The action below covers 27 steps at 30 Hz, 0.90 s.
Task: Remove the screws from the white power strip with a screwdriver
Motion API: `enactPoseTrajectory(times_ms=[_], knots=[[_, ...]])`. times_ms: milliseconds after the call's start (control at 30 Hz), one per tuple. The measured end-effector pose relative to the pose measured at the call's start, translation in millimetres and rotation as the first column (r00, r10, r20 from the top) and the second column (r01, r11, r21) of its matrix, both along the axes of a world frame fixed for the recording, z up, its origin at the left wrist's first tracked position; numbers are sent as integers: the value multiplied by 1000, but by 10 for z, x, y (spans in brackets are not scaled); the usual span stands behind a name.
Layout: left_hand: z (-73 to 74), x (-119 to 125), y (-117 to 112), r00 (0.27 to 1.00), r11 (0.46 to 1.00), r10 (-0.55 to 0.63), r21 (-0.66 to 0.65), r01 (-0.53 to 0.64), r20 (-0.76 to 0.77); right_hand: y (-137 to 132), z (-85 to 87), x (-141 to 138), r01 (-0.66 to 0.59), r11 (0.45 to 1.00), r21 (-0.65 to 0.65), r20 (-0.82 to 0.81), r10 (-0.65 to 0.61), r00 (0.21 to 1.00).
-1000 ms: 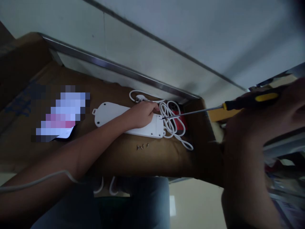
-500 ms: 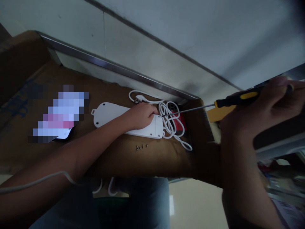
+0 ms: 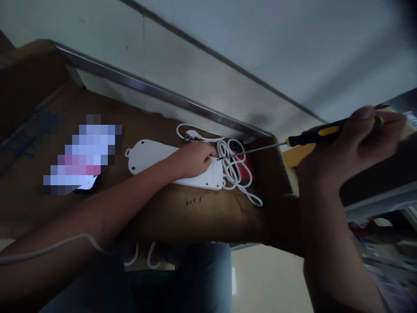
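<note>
a flat white case [image 3: 156, 154] lies on the brown cardboard [image 3: 156, 213], its long side running left to right, dark holes near its corners and a small loop tab at its left end. the left hand [image 3: 193, 160] rests on top toward the case's right end, fingers curled in by the far edge; whether it is clamped on the case, i cannot tell. the right hand [image 3: 355, 145] is closed round the black and yellow handle of a screwdriver [image 3: 312, 138], held at a low slant, its tip at the case's far right corner by a hole. a few small screws [image 3: 194, 201] lie just beside the near edge. past the right end is a looped white cable [image 3: 230, 163] over a red object [image 3: 247, 167], and its plug [image 3: 192, 134] sits behind the left hand. a phone [image 3: 87, 183], screen lit and pixelated, lies well apart to the left. a pale wall [image 3: 208, 65] with a metal strip [image 3: 137, 82] stands behind.
</note>
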<state>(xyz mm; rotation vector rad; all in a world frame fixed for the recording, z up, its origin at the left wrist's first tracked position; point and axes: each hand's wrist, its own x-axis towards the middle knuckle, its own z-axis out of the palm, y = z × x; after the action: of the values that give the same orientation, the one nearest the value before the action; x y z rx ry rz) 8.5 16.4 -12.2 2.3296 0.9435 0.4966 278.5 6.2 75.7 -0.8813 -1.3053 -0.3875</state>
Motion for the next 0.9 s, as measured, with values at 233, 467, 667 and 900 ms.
enactPoseTrajectory(times_ms=[233,467,667,900], knots=[[6,2,-17,1000,1000,-3,13,3,-12,13,-12,-60,11,1000,-18,-5,-11,1000],[18,-1,-26,1000,1000,-9,29,9,-15,-14,1,-63,35,999,-15,-6,-35,999],[5,-5,-28,1000,998,-16,55,16,2,-1,-7,-37,33,999,2,6,-33,999],[-36,9,-30,1000,998,-18,54,16,21,-85,42,-8,198,979,-57,124,-190,974]])
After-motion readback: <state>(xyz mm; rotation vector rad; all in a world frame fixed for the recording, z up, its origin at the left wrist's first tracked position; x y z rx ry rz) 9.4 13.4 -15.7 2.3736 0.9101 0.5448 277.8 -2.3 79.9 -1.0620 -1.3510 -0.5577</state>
